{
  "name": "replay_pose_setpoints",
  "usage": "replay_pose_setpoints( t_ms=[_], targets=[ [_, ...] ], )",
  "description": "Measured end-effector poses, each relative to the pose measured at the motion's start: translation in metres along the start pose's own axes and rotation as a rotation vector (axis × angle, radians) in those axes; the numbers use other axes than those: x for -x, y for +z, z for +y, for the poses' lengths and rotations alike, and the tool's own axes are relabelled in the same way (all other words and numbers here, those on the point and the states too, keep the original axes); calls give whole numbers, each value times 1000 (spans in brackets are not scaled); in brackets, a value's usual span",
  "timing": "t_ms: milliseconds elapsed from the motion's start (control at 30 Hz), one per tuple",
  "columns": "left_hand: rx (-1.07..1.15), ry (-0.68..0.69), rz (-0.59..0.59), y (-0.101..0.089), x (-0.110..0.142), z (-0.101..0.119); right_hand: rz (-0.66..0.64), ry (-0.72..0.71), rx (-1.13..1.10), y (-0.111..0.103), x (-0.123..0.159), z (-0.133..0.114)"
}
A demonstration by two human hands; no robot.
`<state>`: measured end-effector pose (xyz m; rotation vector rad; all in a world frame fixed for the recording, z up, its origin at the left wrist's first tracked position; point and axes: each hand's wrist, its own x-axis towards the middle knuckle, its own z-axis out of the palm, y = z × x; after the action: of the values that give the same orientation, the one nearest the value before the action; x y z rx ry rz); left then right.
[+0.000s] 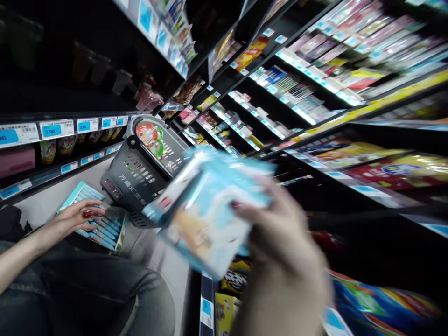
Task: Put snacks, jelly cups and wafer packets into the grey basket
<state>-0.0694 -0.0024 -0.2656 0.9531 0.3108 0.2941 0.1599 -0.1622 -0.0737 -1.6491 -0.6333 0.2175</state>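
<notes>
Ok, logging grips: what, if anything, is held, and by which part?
The right hand holds blue packets by their right side, thumb on the printed face. Whether the left hand grips anything in the box is unclear.

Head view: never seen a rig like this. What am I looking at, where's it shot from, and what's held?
There's no machine: these are a person's bare hands. The one picture comes from a camera worn on the head, looking forward and down past the jeans into a shop aisle with shelves on both sides.

The right hand holds up light blue packets; they're too blurred to count or read. The left hand is lower, fingers spread over an open box of slim blue packets; I can't tell whether it touches them. The box sits on the pale floor, beside a grey basket with red and green items showing in its top.
</notes>
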Motion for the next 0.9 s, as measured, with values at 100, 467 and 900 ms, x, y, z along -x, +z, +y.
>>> replay_pose_setpoints(
  t_ms=[100, 467, 900],
  targets=[
    [225, 13, -8, 11, 8, -1, -399, 378, -275, 68, 44, 56],
    [176, -37, 335, 26, 0, -16, -266, 513, -666, 140, 96, 157],
    [-263, 111, 267, 21, 2, -15, -348, 304, -332, 139, 90, 177]
  ],
)
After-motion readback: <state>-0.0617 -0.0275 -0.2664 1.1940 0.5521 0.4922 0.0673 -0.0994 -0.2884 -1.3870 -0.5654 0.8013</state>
